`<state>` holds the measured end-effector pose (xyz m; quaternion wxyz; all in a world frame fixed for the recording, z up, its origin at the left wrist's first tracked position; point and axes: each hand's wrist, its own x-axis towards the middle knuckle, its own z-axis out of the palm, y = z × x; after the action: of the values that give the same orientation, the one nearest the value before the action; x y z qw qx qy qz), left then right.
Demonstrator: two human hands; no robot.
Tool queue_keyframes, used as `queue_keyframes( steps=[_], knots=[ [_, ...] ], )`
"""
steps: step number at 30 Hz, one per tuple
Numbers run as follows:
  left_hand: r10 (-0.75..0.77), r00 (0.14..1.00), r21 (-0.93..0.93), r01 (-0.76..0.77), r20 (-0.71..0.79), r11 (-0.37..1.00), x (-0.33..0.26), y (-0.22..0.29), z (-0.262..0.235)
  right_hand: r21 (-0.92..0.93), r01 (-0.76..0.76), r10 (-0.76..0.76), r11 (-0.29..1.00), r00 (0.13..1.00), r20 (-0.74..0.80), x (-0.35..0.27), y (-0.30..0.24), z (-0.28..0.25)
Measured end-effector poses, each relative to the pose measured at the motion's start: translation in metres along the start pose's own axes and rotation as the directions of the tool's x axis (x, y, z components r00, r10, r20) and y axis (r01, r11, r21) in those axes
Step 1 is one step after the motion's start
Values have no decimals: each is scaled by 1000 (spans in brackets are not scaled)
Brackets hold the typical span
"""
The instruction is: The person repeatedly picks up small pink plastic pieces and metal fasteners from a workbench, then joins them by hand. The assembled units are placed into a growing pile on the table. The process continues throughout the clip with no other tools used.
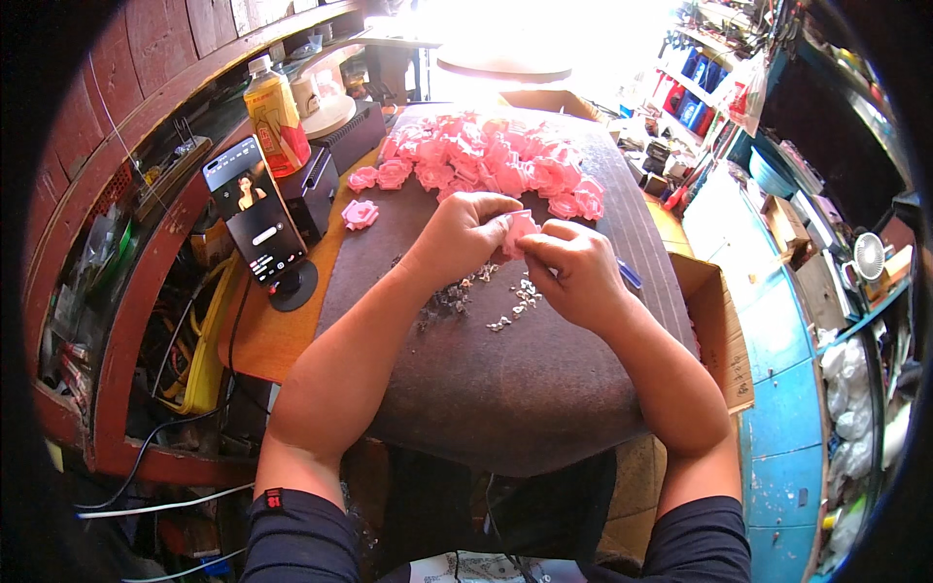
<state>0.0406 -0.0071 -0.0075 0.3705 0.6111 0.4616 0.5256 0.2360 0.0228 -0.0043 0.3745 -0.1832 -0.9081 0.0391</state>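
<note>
A: What are you holding, and how?

B: Your left hand (pixel 474 228) pinches the left side of a pink piece (pixel 521 231) between thumb and fingers, and your right hand (pixel 573 257) pinches in at its right edge, fingertips close together. The piece is up in the air between them, above the middle of the worktop (pixel 486 389). Two grips, one on each side, probably steady something so light. Whether your right fingertips also hold a smaller part, I cannot tell; they cover the spot.

A: And what is spread underneath?

B: Small silvery bits (pixel 527 289) lie strewn just below your hands, with a darker scatter (pixel 449 301) to their left. They seem placed for a short reach, and loose so that you can pick out one at a time.

A: What about farther off?

B: A heap of pink flowers (pixel 486 155) sits toward the worktop's far end, which likely gives you room at the near end. One lone pink flower (pixel 356 207) lies apart, near the left edge.

A: And your phone (pixel 258 214)?

B: It leans upright on a round black stand (pixel 293 291), on the orange surface (pixel 255 340) left of the worktop, lit screen turned your way. There you can probably watch it without crowding your left hand.
</note>
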Motion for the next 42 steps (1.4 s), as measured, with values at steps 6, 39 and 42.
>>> queue_keyframes(
  steps=[6,39,42],
  knots=[
    [-38,998,41,36,50,998,-1,1,1,-30,72,-71,997,996,47,2,-4,-4],
    [300,954,308,-292,22,905,-3,2,2,864,-472,434,174,824,363,-1,18,6],
    [305,952,294,-295,13,909,-3,0,3,869,-454,441,194,832,336,0,15,6]
  ],
)
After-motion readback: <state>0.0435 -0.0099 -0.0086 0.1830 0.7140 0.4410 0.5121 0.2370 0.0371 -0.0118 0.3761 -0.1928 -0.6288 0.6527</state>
